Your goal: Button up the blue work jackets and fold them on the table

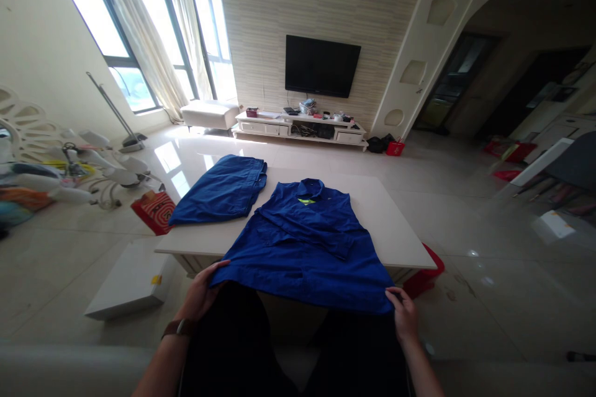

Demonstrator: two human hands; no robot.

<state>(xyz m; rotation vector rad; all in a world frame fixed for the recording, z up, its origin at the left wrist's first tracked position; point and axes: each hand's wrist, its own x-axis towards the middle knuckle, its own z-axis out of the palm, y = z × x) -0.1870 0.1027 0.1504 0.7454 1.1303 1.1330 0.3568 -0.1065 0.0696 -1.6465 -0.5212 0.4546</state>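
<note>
Shirt [321, 263], blue w/ collar [311, 187], lies on white table [400, 232], collar at far end, hem toward the person & past near tbl edge, over dark-clad legs [230, 347]. At least one sleeve [311, 231] lies folded across the body; can't tell exactly how the other runs. Step in hand (judged): sleeves in, bottom hem held out wide & fairly flat. Next move prob. calls for both corners kept level, cloth taut, sleeves undisturbed.

Pose: arms reach fwd from bottom of view, well apart, one per hem corner. L hand [201, 293], brown wristband [179, 327], partly closed w/ hem corner betw. thumb & fingers; exact finger layout under cloth unclear. R hand [404, 315] pinches opp. corner w/ thumb & index tips, other fingers curled loosely. Neither palm spread; grip looks light.

Second blue garment [218, 189], folded, on tbl's L side, just beside shirt, untouched. Red bag [153, 212] on L by tbl, red item [426, 273] on R, partly hidden.
</note>
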